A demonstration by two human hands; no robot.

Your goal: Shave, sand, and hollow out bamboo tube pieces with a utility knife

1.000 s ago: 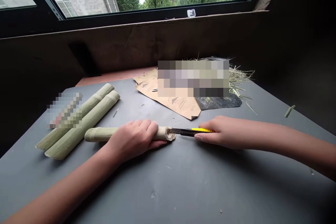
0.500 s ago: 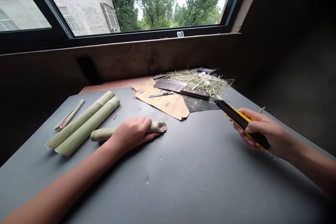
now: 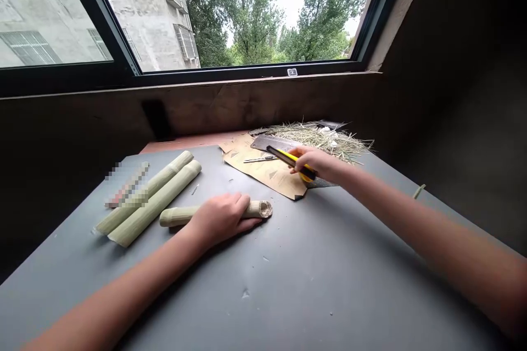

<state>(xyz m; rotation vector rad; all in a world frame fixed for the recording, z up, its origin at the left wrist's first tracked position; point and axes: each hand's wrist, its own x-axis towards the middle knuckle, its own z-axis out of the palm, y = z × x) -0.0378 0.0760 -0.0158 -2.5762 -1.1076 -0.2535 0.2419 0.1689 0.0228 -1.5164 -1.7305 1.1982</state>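
Observation:
My left hand (image 3: 222,216) is wrapped over a short bamboo tube (image 3: 177,216), which lies flat on the grey table (image 3: 288,285). The tube's rough hollow end faces right, and its middle is hidden beneath my fingers. A black and yellow utility knife (image 3: 282,156) is gripped in my right hand (image 3: 310,163), above the brown sandpaper (image 3: 269,175) with its tip pointing left. Under and behind that hand lies a cleaver (image 3: 263,143), its handle mostly covered. A slim metal craft knife (image 3: 257,159) rests on the sandpaper.
Two longer split bamboo pieces (image 3: 158,205) lie side by side at the left, near a pixelated object (image 3: 127,186). Bamboo shavings (image 3: 308,134) are heaped at the back. A green sliver (image 3: 419,191) lies near the right edge. Beyond stands the window (image 3: 247,74).
My right hand has carried the utility knife leftward and away from me, from the table's right side to over the sandpaper. My left hand stays on the bamboo tube. The view has tilted slightly.

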